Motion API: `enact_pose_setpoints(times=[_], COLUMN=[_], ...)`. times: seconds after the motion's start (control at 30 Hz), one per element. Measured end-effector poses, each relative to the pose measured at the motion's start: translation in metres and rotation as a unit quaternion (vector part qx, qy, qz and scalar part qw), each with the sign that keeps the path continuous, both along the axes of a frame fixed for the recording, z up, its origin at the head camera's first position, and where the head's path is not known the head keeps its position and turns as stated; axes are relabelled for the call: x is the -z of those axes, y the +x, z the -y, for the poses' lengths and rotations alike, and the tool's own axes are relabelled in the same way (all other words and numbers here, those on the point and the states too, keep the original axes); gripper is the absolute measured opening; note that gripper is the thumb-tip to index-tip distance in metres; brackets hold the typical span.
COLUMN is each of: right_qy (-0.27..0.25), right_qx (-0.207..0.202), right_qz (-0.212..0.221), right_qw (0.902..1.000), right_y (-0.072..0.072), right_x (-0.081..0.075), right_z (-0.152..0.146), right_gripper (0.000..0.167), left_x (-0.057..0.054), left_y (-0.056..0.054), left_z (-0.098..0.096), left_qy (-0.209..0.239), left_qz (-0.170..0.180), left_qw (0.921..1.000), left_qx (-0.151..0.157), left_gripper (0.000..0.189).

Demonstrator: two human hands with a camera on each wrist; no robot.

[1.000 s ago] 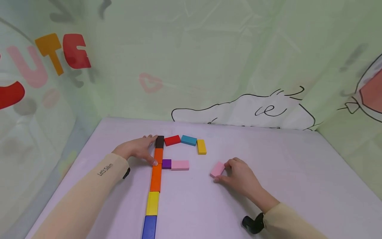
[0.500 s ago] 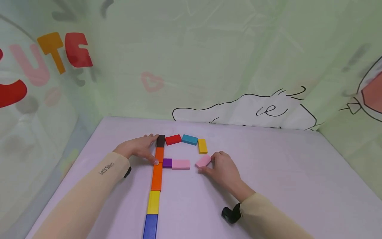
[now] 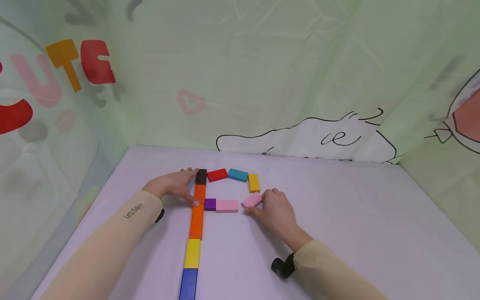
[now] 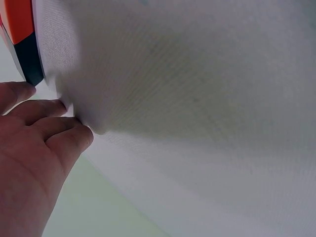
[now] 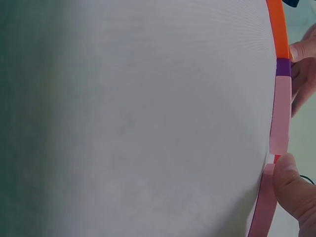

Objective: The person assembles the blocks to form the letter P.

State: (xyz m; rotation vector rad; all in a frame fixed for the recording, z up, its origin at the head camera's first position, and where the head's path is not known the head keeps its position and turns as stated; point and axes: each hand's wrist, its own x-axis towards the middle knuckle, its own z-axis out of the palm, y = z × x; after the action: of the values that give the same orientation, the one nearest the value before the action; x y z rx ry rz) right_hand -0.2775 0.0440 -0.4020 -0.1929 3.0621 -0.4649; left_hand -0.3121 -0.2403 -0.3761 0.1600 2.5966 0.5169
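Observation:
My right hand (image 3: 279, 214) pinches a pink block (image 3: 252, 200) between thumb and fingers. The block lies slanted, its upper end right at a small yellow block (image 3: 253, 183). To its left, across a small gap, is another pink block (image 3: 226, 206), joined end-on to a purple block (image 3: 210, 204). My left hand (image 3: 174, 185) rests beside the column, a fingertip at the black block (image 3: 201, 177) and the thumb at the orange blocks (image 3: 196, 221). In the left wrist view its fingers (image 4: 71, 138) are extended over the white cloth.
A red block (image 3: 217, 175) and a blue block (image 3: 238, 175) run from the black one to the small yellow one. Below the orange blocks the column continues with a yellow block (image 3: 193, 253) and a dark blue block (image 3: 188, 284). A printed cloth wall (image 3: 285, 75) stands behind the table (image 3: 356, 216).
My right hand has moved left and slightly away from me with the pink block, bringing it beside the other pink block and up to the small yellow one. The left hand has stayed put.

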Motion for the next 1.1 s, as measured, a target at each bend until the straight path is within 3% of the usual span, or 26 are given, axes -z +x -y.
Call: enact_pose_setpoints(times=[1.1], right_qy=[0.035], right_qx=[0.015], right_qz=[-0.016], right_qw=[0.9991], right_y=[-0.001], right_x=[0.001], right_z=[0.016], right_gripper=[0.069], left_x=[0.002], left_y=[-0.001], left_z=[0.002], left_qy=[0.002], left_qz=[-0.003], left_qw=[1.0], left_qx=[0.006], left_gripper=[0.107])
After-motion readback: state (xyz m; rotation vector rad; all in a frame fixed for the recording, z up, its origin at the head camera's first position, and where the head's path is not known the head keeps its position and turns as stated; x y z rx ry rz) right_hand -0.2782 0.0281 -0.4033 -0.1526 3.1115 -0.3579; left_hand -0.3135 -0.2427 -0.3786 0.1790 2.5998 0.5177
